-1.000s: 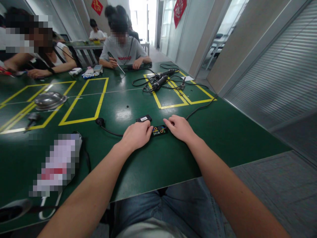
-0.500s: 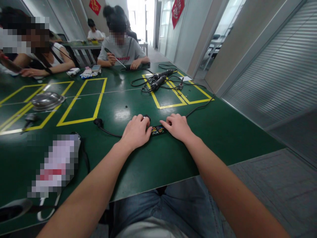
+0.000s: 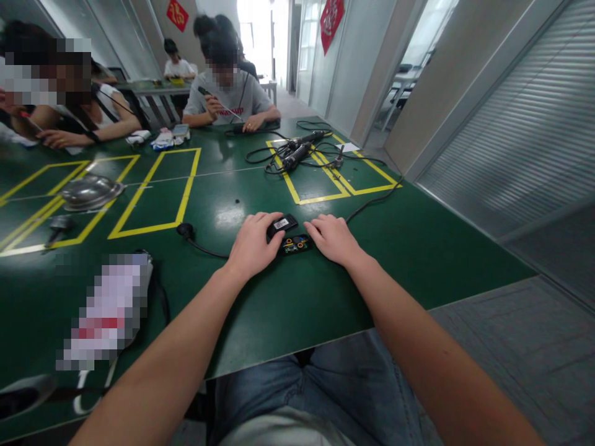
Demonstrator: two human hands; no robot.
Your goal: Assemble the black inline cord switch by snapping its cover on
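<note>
A black case cover (image 3: 284,222) with a white label is between the thumb and fingers of my left hand (image 3: 255,243). It lies tilted just behind the opened lower half of a black power adapter (image 3: 296,244). Coils and a circuit board show inside that half. My right hand (image 3: 335,238) rests at the adapter's right end, fingers loosely bent and thumb apart, with nothing visible in its grasp. From beneath my left hand a black cord runs left to a plug (image 3: 185,231).
Black electric screwdrivers (image 3: 297,155) with tangled cables lie within yellow tape at the back right. To the left are a metal bowl (image 3: 90,191), a dark tool (image 3: 58,229) and a blurred-out pouch (image 3: 106,303). Across the green table (image 3: 297,322) a person (image 3: 227,93) holds a screwdriver.
The black cover now shows more fully behind the circuit board, with its label visible. My right hand has shifted slightly right, away from the board; my left fingers have spread round the cover.
</note>
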